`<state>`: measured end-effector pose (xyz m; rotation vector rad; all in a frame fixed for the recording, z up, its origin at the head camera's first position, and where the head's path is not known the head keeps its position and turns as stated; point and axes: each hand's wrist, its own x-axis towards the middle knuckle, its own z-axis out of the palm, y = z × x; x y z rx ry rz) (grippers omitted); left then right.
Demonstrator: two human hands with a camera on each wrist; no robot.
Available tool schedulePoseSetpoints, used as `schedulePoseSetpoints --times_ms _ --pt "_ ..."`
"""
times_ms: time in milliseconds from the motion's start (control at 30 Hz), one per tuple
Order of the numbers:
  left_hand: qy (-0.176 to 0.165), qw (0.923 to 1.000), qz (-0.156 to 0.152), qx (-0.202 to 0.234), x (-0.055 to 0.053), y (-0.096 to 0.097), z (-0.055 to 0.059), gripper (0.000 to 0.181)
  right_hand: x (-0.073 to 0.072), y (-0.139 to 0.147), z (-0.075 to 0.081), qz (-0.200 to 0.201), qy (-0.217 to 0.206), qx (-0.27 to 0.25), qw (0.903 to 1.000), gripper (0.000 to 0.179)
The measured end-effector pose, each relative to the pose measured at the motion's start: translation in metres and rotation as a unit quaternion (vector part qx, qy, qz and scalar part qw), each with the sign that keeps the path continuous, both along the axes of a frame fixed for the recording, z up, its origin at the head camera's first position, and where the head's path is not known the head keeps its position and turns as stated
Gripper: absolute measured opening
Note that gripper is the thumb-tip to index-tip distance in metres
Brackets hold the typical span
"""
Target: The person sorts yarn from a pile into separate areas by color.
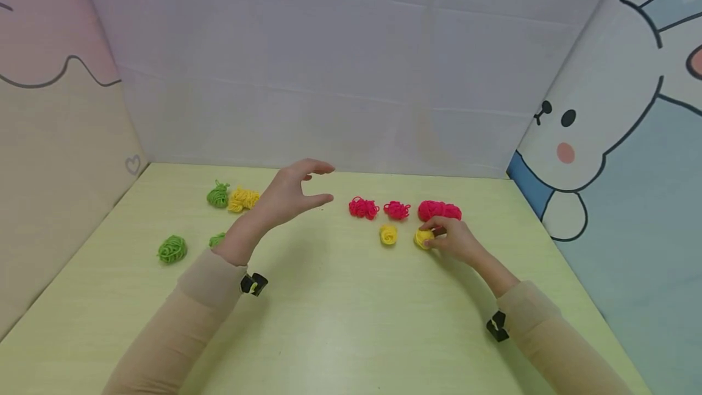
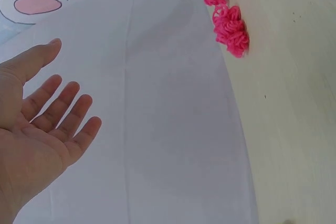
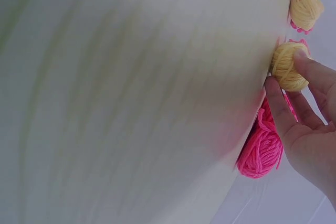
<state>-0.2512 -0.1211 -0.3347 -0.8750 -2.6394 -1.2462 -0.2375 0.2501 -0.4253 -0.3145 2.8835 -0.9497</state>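
My right hand pinches a small yellow yarn ball low over the table at the right. In the right wrist view the thumb lies on top of that ball and the fingers are at its side. Just behind it is a large pink yarn skein. A second yellow yarn ball sits to the left of the held one. My left hand is raised over the table, thumb and fingers spread apart with nothing between them, as its palm also shows in the left wrist view.
Two loopy pink yarn bundles, one at left and one nearer the skein, lie behind the yellow balls. Left of my left hand are a yellow bundle and green yarn balls, one partly hidden by the forearm. A white backdrop closes the back.
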Motion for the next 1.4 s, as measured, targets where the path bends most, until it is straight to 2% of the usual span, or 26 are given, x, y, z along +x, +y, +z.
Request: schedulePoseSetpoints --times_ms 267,467,633,967,1200,1400 --pt "0.022 0.9993 0.03 -0.001 -0.009 -0.024 -0.005 0.052 0.0 -0.001 0.001 0.0 -0.002 0.001 1.0 0.024" --pt "0.008 0.9984 0.056 -0.001 -0.015 -0.042 -0.008 0.053 -0.001 0.0 0.0 0.001 0.0 0.003 1.0 0.024" --pt "0.002 0.9973 0.073 -0.006 -0.023 -0.054 -0.014 0.053 -0.002 0.0 -0.001 0.005 0.003 0.004 1.0 0.024" --pt "-0.014 0.9944 0.103 -0.015 -0.047 -0.081 -0.035 0.053 -0.003 0.0 -0.003 0.004 0.006 0.005 1.0 0.024" --pt "-0.036 0.993 0.109 -0.028 -0.06 -0.1 -0.052 0.053 -0.002 -0.001 -0.002 -0.002 -0.002 0.001 1.0 0.025" --pt "-0.047 0.9908 0.112 -0.059 -0.068 -0.113 -0.062 0.055 0.0 -0.001 -0.002 0.001 0.003 -0.003 1.0 0.025"
